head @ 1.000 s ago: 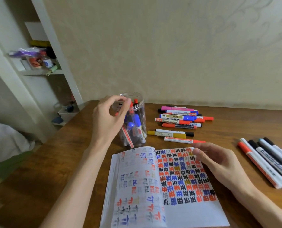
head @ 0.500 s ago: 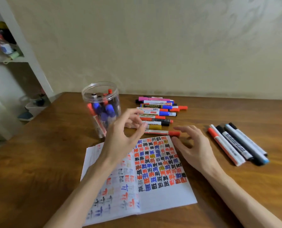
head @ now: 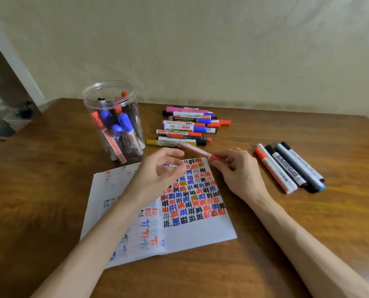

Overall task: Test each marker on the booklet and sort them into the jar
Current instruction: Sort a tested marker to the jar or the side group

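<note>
My right hand pinches a white marker with a red cap by its capped end, lifted above the top edge of the open booklet. The booklet lies in front of me, its right page covered with red, blue and black test marks. My left hand hovers over the booklet with fingers loosely curled, holding nothing, its fingertips close to the marker's other end. A clear plastic jar with several markers inside stands to the left.
A pile of several markers lies behind the booklet near the wall. Another group of several markers lies at the right. The wooden table ends at the left, with a white shelf unit beyond.
My left hand came away from the jar and moved over the booklet. My right hand reached to the nearest marker and lifted it off the table.
</note>
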### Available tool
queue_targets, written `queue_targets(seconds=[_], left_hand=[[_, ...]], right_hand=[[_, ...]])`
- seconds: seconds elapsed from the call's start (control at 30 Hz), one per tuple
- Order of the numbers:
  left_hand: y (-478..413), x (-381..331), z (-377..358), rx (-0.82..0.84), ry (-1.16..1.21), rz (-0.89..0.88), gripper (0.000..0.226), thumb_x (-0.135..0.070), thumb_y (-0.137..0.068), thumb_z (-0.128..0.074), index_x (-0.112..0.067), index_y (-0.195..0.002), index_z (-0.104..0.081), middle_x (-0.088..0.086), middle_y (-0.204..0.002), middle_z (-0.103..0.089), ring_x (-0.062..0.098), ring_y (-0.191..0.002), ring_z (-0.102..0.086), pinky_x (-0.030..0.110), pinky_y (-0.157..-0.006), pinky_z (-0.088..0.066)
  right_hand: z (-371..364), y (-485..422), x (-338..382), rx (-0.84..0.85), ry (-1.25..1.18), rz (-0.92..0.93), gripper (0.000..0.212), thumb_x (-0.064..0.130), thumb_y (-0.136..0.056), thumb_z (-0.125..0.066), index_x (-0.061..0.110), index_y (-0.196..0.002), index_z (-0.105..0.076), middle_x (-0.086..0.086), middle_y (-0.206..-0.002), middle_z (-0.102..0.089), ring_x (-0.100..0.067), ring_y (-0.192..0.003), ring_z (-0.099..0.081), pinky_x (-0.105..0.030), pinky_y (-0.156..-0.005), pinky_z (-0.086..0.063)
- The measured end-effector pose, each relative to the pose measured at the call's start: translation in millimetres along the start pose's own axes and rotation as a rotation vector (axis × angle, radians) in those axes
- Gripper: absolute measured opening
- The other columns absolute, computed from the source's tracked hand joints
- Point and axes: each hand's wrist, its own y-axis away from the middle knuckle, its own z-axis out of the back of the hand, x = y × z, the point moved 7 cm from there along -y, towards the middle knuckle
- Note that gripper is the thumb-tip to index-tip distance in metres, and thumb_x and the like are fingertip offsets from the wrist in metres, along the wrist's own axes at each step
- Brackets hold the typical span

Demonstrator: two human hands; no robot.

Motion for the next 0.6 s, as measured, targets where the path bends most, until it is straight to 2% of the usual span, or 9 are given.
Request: queue_targets(seconds=[0.07, 0.1, 0.2, 0.23, 0.37, 0.5, 0.6], left_hand=[[0.8, 1.5, -0.4, -0.012, 0.0, -0.003, 0.027, -0.042, -0.093, -0.073, -0.039, -0.119, -0.068, -0.018, -0.107, -0.075, -0.001, -0.098, -0.072, 0.035, -0.094, -0.058], [0.9, 1.0, -1.3, -0.011, -0.01, -0.01, 0.027, -0.043, -0.093, -0.072, -0.037, -0.119, -0.07, -0.017, -0.107, -0.076, -0.001, -0.096, -0.072, 0.03, -0.094, -0.057], [3.0, -4.5, -5.0, 0.0, -0.042, -0.043, 0.027, -0.047, -0.092, -0.071, -0.036, -0.116, -0.072, -0.022, -0.102, -0.075, -0.011, -0.099, -0.067, 0.007, -0.082, -0.049], [3.5, -6.5, -5.8, -0.004, -0.049, -0.062, 0.024, -0.046, -0.092, -0.071, -0.036, -0.113, -0.073, -0.023, -0.1, -0.075, -0.012, -0.1, -0.066, 0.004, -0.079, -0.047], [6.2, -10.0, -3.7, -0.031, 0.012, -0.117, 0.017, -0.036, -0.096, -0.071, -0.027, -0.11, -0.074, -0.016, -0.101, -0.077, -0.002, -0.102, -0.07, 0.016, -0.084, -0.056], [11.1, -18.0, -2.8, -0.012, 0.09, -0.183, 0.015, -0.023, -0.102, -0.064, -0.017, -0.115, -0.069, -0.009, -0.104, -0.076, 0.005, -0.105, -0.07, 0.016, -0.089, -0.055], [13.1, -19.8, -7.5, 0.033, -0.028, -0.256, 0.02, -0.019, -0.101, -0.064, -0.017, -0.121, -0.068, -0.008, -0.102, -0.075, 0.009, -0.098, -0.073, 0.021, -0.084, -0.059]], right_hand=[[3.2, 6.3, 4.0, 0.003, -0.155, -0.031, 0.024, 0.029, -0.098, -0.072, 0.024, -0.121, -0.075, 0.011, -0.106, -0.072, -0.004, -0.089, -0.065, -0.011, -0.066, -0.052], [2.7, 11.1, 8.5, 0.021, -0.245, -0.033, 0.022, 0.03, -0.097, -0.072, 0.025, -0.119, -0.076, 0.013, -0.101, -0.073, -0.004, -0.087, -0.066, -0.009, -0.065, -0.051], [-4.8, 24.0, 29.0, 0.101, -0.447, 0.029, 0.018, 0.03, -0.096, -0.074, 0.023, -0.111, -0.078, 0.013, -0.093, -0.077, -0.006, -0.087, -0.071, -0.019, -0.072, -0.058], [-8.5, 27.5, 35.5, 0.131, -0.474, 0.063, 0.017, 0.03, -0.095, -0.075, 0.022, -0.11, -0.078, 0.011, -0.093, -0.078, -0.009, -0.086, -0.072, -0.023, -0.072, -0.059], [-15.1, 34.5, 48.9, 0.219, -0.407, 0.174, 0.025, 0.036, -0.096, -0.073, 0.023, -0.117, -0.078, 0.013, -0.095, -0.076, -0.012, -0.081, -0.07, -0.025, -0.065, -0.056], [-12.8, 36.9, 47.9, 0.29, -0.434, 0.119, 0.027, 0.042, -0.1, -0.065, 0.023, -0.111, -0.08, 0.01, -0.098, -0.08, -0.015, -0.088, -0.075, -0.045, -0.076, -0.062], [-8.3, 38.7, 47.7, 0.238, -0.586, 0.114, 0.022, 0.035, -0.097, -0.071, 0.016, -0.106, -0.079, 0.002, -0.097, -0.08, -0.021, -0.089, -0.077, -0.047, -0.079, -0.063]])
